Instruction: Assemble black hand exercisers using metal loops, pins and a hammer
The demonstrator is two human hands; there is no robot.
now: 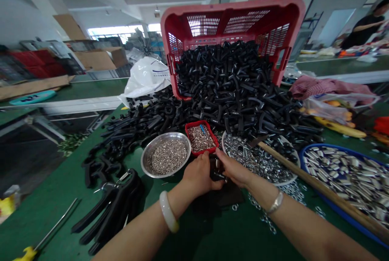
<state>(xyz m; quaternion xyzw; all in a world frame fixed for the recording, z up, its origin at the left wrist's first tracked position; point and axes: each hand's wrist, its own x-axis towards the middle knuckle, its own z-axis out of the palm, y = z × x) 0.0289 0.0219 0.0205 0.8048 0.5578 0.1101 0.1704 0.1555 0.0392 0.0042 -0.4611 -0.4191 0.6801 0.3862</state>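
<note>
You are gripping a small black part (218,171) between your left hand (199,176) and right hand (234,170), with the steel bowl (165,134) of pins within easy reach at eleven o'clock.

the small dark part (217,172) between the left hand (199,176) and right hand (234,167) is mostly hidden by them, its shape unclear; the wooden pole (319,187) right of the right hand runs out of frame.

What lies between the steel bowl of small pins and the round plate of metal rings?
The head view shows a red tray of pins between the steel bowl and the plate.
</note>
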